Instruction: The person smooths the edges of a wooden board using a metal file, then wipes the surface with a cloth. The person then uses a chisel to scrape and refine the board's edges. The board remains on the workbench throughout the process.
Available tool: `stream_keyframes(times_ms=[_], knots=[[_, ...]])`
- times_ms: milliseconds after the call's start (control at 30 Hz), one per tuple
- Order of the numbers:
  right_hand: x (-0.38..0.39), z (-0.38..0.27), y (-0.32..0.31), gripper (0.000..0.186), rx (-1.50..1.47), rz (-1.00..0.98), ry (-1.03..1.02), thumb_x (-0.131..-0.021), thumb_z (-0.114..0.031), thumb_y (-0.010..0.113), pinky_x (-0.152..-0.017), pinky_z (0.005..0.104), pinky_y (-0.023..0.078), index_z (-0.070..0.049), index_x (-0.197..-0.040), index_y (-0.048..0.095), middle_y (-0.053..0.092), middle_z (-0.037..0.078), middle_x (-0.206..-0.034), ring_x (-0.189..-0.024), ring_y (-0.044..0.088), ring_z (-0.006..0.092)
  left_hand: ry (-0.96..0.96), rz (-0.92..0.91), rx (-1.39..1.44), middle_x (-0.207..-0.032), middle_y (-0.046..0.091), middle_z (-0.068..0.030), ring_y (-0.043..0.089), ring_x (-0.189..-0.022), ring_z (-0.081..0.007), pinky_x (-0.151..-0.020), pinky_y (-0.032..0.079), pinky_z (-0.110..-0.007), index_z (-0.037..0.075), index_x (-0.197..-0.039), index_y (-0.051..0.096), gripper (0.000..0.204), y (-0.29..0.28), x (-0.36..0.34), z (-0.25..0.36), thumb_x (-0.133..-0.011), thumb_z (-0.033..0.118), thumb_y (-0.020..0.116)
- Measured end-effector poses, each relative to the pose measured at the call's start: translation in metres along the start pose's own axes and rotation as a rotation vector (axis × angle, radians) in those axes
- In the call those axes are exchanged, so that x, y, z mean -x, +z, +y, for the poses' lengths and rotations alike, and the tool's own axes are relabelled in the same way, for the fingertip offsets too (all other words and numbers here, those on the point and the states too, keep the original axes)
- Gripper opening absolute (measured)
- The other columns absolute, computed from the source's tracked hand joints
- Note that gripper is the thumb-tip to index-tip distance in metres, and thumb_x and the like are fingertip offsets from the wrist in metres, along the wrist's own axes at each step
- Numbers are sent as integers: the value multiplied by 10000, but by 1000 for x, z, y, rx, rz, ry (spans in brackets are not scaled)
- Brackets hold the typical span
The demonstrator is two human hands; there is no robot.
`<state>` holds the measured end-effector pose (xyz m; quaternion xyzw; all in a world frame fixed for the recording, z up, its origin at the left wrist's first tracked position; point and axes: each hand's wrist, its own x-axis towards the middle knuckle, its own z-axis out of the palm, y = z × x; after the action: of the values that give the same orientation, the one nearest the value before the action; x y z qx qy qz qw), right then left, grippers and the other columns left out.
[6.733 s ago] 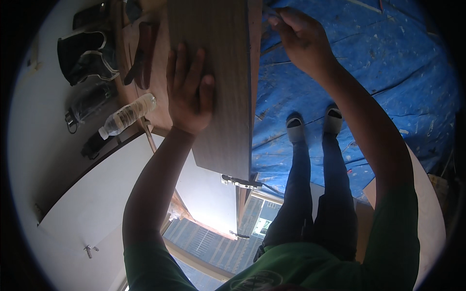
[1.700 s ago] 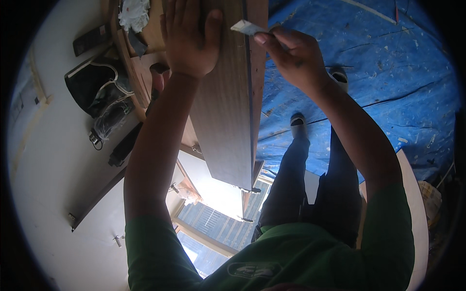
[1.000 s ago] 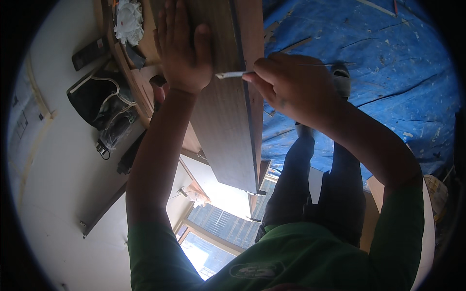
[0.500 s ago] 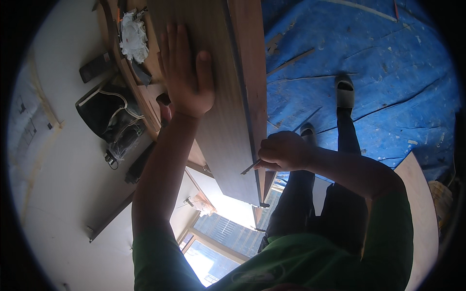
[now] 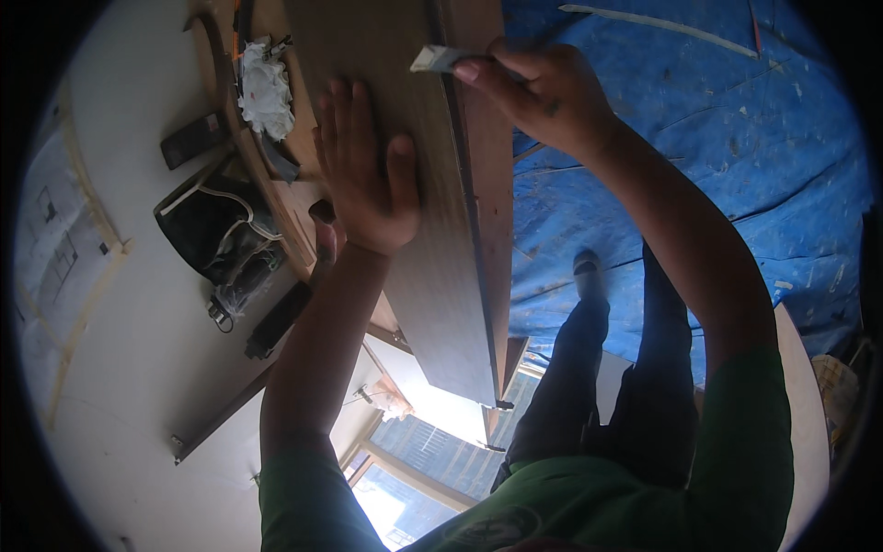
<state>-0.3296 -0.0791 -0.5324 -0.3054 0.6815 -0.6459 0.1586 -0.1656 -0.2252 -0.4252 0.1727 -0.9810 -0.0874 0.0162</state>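
A long grey-brown wooden board (image 5: 428, 267) runs from the top of the view down toward me. My left hand (image 5: 368, 175) lies flat on its upper face, fingers stretched out and thumb apart. Near the far end, my right hand (image 5: 556, 97) pinches a slim tool that looks like a flat brush (image 5: 440, 60), with a pale end and a grey band behind it. The pale end is over the board's face, close to its right edge. The handle is mostly hidden by my fingers, so I cannot tell whether the tip touches the wood.
Left of the board are a crumpled white cloth (image 5: 267, 97), a dark bag (image 5: 216, 221), a dark box (image 5: 193, 141) and a black bottle-like object (image 5: 276, 322). A blue tarp (image 5: 736, 138) covers the floor on the right, with a pale panel (image 5: 805, 396) nearby.
My right hand has moved far up along the board's right edge, carrying the tool and turning its flat side into view. The left hand stays flat on the board. One foot has shifted.
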Motion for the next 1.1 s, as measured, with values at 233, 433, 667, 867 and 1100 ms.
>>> stream_keyframes(times_ms=[233, 433, 667, 867, 1100], knots=[[53, -36, -14, 302, -78, -259, -191, -1020, -313, 675, -541, 359, 462, -27, -922, 667, 611, 74, -763, -635, 590, 219, -21, 13, -11, -1638, 364, -256, 290, -1537, -472, -1241, 162, -614, 6, -1589, 380, 679, -1, 3, -2, -1031, 386, 460], [155, -70, -18, 228, -149, -544, 33, -948, -238, 750, -636, 345, 536, -40, -972, 640, 630, 98, -865, -739, 641, 228, -10, 14, -29, -1640, 370, -242, 291, -1539, -464, -1244, 168, -610, 20, -1597, 375, 681, -3, 1, 1, -1029, 385, 464], [164, -69, -9, 310, -97, -708, -216, -898, -340, 812, -543, 333, 543, -110, -817, 621, 648, 39, -720, -640, 680, 186, -49, -15, -54, -1645, 358, -245, 284, -1545, -456, -1253, 148, -607, 17, -1603, 352, 697, -4, 1, 3, -1037, 420, 404], [119, -48, -10, 353, 22, -576, -317, -876, -362, 825, -506, 340, 518, -144, -747, 578, 594, 22, -664, -570, 637, 180, -42, -23, -56, -1643, 359, -248, 274, -1552, -448, -1261, 134, -599, -5, -1587, 367, 686, -6, 1, 4, -1035, 400, 419], [4, -16, -18, 403, 69, -287, -265, -891, -330, 816, -476, 355, 425, -101, -697, 547, 542, 49, -624, -518, 563, 204, -57, -32, -60, -1640, 360, -252, 271, -1555, -442, -1262, 134, -597, -8, -1579, 384, 682, -9, 1, 6, -1027, 389, 440]])
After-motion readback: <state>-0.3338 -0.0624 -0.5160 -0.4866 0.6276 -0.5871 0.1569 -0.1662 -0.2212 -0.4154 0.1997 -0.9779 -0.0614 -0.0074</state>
